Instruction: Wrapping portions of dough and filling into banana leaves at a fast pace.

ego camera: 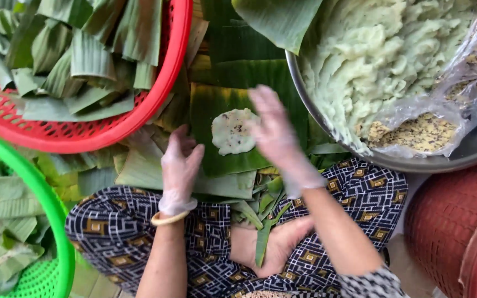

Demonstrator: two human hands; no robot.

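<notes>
Green banana leaf (pixel 224 118) lies flat at the centre of the frame, and on it sits a pale flattened dough disc (pixel 233 131). My right hand (pixel 274 129), in a thin clear glove, hovers blurred over the disc's right edge with fingers spread, gripping nothing that I can make out. My left hand (pixel 180 165), gloved too and with a bangle (pixel 168 219) at the wrist, rests open on the leaves just left of the disc. At upper right a metal bowl (pixel 470 152) holds pale green dough (pixel 382 49) and a plastic bag of crumbly yellow filling (pixel 420 132). A red basket (pixel 111 129) of cut leaves fills the upper left; a green basket (pixel 45 193) sits at lower left.
</notes>
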